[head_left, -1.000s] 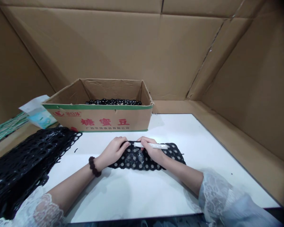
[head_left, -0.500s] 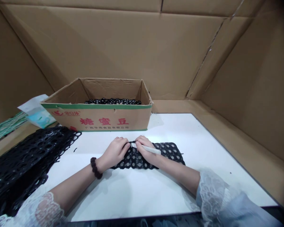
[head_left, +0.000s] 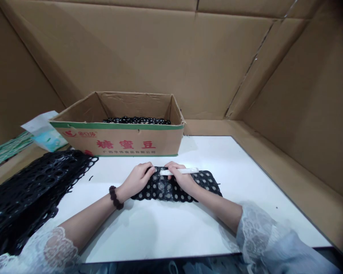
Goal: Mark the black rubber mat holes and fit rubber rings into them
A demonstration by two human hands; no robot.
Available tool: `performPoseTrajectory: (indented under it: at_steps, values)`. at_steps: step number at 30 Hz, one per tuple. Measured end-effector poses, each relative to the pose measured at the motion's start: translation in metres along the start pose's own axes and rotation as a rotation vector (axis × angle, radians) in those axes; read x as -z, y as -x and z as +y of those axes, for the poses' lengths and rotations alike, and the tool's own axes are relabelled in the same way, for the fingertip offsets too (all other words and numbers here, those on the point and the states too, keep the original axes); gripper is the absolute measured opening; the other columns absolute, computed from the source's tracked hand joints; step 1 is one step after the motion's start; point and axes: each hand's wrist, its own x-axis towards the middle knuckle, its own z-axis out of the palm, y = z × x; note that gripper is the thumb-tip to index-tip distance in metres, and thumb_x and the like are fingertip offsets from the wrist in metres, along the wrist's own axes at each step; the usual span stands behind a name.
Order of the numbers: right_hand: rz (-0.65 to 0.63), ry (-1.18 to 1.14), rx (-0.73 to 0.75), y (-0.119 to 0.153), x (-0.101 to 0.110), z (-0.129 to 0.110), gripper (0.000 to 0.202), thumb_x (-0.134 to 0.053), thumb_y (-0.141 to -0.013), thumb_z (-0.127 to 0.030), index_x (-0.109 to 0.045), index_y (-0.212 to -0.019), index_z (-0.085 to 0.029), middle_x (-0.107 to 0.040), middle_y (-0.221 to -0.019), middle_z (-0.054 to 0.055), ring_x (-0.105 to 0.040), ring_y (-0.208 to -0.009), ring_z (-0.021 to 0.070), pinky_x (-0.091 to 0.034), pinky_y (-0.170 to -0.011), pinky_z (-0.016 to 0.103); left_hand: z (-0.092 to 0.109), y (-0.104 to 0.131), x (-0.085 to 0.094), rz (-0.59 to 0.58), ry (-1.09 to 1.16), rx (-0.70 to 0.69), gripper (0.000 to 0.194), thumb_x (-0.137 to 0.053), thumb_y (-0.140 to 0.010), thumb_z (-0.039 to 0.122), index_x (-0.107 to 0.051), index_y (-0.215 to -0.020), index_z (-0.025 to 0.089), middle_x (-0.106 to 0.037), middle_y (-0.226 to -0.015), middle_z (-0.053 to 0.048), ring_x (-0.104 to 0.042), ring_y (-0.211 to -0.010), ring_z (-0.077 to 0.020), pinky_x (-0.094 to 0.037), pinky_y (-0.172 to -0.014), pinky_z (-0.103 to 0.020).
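Observation:
A black sheet with rows of round light spots [head_left: 161, 186] lies on the white board in front of me. My left hand [head_left: 138, 178] grips its upper left edge, thumb against the fingers. Closed around a white pen-like tool [head_left: 185, 171], my right hand [head_left: 179, 176] rests on the sheet's upper middle. The tool lies nearly level, its left end over the sheet close to my left fingertips.
An open cardboard box [head_left: 122, 140] with similar black pieces [head_left: 137, 120] stands behind. Black perforated sheets [head_left: 25, 190] are piled at the left, near a pale plastic packet [head_left: 44, 131] and green-white strips [head_left: 8, 152]. Cardboard walls [head_left: 160, 57] surround the white board [head_left: 217, 236].
The white tool has swung to a more level position, its right end higher. My right hand has turned slightly with it. My left hand still grips the sheet's edge.

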Motion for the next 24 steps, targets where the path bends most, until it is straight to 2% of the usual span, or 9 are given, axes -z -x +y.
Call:
performPoseTrajectory:
  at_steps: [7, 14, 19, 24]
  values:
    - [-0.01, -0.043, -0.042, 0.001, 0.001, -0.004, 0.026, -0.04, -0.081, -0.023, -0.058, -0.064, -0.018, -0.051, -0.056, -0.001, -0.051, -0.064, 0.0152, -0.038, -0.072, 0.029, -0.001, 0.001, 0.001, -0.011, 0.039, 0.012, 0.031, -0.029, -0.09, 0.037, -0.045, -0.072, 0.018, -0.052, -0.068, 0.001, -0.049, -0.066, -0.0141, -0.036, -0.065, -0.025]
    - [-0.018, -0.012, -0.006, 0.001, 0.002, -0.001, 0.031, -0.039, -0.083, -0.024, -0.055, -0.058, -0.018, -0.053, -0.062, 0.0, -0.052, -0.069, 0.015, -0.038, -0.074, 0.028, -0.002, 0.001, 0.001, -0.022, 0.038, 0.009, 0.033, -0.027, -0.091, 0.038, -0.045, -0.072, 0.018, -0.051, -0.067, 0.002, -0.049, -0.065, -0.0137, -0.038, -0.063, -0.025]
    - [-0.022, 0.122, 0.095, 0.002, -0.003, 0.001, 0.037, -0.037, -0.086, -0.024, -0.046, -0.051, -0.018, -0.052, -0.074, 0.002, -0.052, -0.076, 0.0141, -0.038, -0.077, 0.028, 0.002, 0.003, -0.001, 0.015, -0.056, -0.023, 0.03, -0.027, -0.091, 0.034, -0.044, -0.071, 0.019, -0.051, -0.066, 0.001, -0.048, -0.065, -0.0151, -0.037, -0.064, -0.027]
    - [0.051, 0.388, 0.257, 0.006, -0.011, 0.005, 0.026, -0.035, -0.088, -0.022, -0.047, -0.065, -0.019, -0.053, -0.08, 0.004, -0.048, -0.083, 0.0165, -0.035, -0.079, 0.032, 0.005, 0.007, -0.008, 0.111, -0.304, -0.118, 0.028, -0.028, -0.09, 0.028, -0.044, -0.069, 0.018, -0.047, -0.065, -0.003, -0.044, -0.067, -0.0194, -0.034, -0.071, -0.034]
